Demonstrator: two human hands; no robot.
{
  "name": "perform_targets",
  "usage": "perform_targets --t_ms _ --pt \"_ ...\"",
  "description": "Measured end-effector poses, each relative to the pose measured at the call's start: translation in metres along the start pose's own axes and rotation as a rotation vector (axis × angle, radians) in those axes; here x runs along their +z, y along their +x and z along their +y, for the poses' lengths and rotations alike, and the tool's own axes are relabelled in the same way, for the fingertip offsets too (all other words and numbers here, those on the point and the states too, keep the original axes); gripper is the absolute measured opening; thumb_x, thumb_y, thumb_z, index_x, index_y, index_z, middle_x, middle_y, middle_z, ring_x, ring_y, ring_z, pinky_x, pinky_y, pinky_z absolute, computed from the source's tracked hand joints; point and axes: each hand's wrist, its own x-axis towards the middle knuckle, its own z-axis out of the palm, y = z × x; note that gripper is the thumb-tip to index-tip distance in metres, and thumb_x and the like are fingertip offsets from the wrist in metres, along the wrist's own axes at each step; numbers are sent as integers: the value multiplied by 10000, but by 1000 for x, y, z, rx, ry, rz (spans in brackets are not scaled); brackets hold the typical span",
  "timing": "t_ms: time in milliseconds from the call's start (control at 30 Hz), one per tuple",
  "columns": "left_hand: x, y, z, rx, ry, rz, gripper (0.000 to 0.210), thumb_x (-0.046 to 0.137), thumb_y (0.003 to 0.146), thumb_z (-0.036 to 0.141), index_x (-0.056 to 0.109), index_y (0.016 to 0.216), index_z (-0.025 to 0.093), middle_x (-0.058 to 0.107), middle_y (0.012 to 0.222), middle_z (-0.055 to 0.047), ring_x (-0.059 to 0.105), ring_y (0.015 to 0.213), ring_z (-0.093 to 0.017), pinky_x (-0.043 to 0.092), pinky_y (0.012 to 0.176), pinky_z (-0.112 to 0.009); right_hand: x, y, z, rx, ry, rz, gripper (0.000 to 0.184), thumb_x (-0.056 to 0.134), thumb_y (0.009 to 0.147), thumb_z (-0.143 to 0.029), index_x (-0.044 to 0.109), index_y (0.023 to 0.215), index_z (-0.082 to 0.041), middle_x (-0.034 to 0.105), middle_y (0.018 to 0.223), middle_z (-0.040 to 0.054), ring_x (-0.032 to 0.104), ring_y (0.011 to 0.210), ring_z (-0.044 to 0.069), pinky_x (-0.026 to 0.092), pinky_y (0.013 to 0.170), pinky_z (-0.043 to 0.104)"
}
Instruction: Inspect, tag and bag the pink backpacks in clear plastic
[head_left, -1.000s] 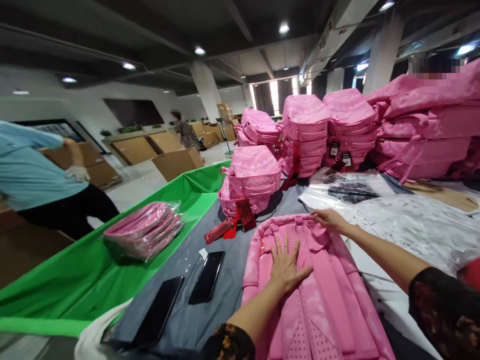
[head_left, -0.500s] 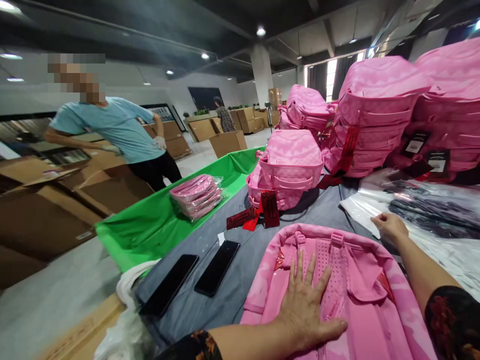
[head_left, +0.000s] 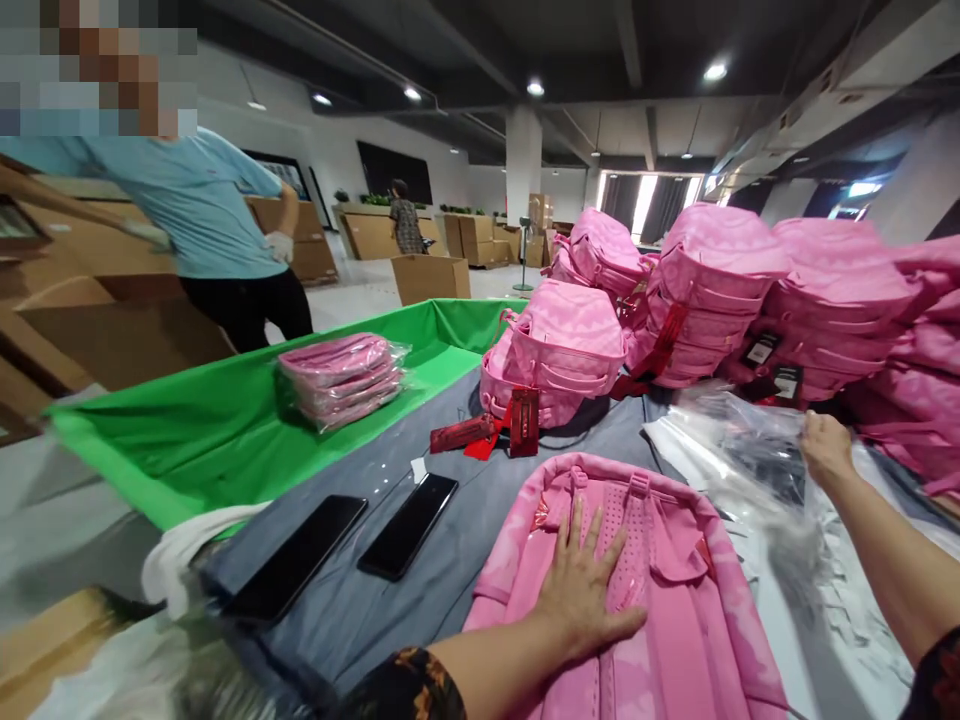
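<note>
A pink camouflage backpack (head_left: pixel 697 640) lies on the table with its straps and padded back facing up. My left hand (head_left: pixel 585 590) rests flat on that back panel, fingers spread. To the right, my right hand (head_left: pixel 826 448) is closed on the edge of a clear plastic bag (head_left: pixel 750 440), which is pulled up and wrinkled over white packaging. Red tags (head_left: pixel 523 422) hang from a pink backpack (head_left: pixel 574 335) standing beyond the one under my left hand.
Stacked pink backpacks (head_left: pixel 720 290) line the table's far right. Two black phones (head_left: pixel 409 525) lie at left on the grey cloth (head_left: pixel 442 600). A green bin (head_left: pixel 187 430) holds bagged pink items (head_left: pixel 345 380). A co-worker (head_left: pixel 225 220) in light blue stands among cardboard boxes (head_left: pixel 120 330).
My right hand has moved away to the right and the clear plastic has been drawn up with it. My left hand stays on the backpack. The camera view has turned.
</note>
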Motion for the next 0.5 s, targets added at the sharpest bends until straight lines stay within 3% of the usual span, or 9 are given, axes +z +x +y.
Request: perform_targets --t_ms 133,233,333,400,500 --pt "8 2 -9 43 11 58 931 589 788 766 358 1566 310 151 1693 -82 -41 1541 -442 31 1223 -659 -65 -18 -62 -262 18 28 351 336 1022 -422 503 786 -222 580 730 54 533 669 174 400 648 307" --pt "15 3 0 80 10 215 906 667 800 635 379 1560 234 270 1657 -137 115 1541 -424 93 1235 -634 -89 -49 -105 -431 13 16 265 391 970 -438 479 814 -242 595 760 57 548 695 197 381 674 303" --pt "10 12 43 -8 -122 453 1041 768 729 549 313 1573 145 336 1616 -198 281 1500 -404 224 1227 -583 -87 -98 -134 -551 -20 -35 271 340 974 -445 480 858 -244 560 670 34 538 603 207 341 596 290" --pt "-6 29 79 -133 -301 531 1141 814 691 532 238 1585 121 358 1597 -225 355 1469 -385 345 1178 -530 -76 -133 -147 -594 -36 -69 301 292 994 -431 496 885 -240 554 628 25 548 569 214 316 560 278" --pt "-43 61 109 -313 -512 594 904 722 836 418 268 1563 131 464 1519 -250 515 1358 -338 488 1018 -426 -57 -178 -159 -637 -59 -126 271 371 996 -426 553 965 -229 608 653 21 605 601 215 326 558 259"
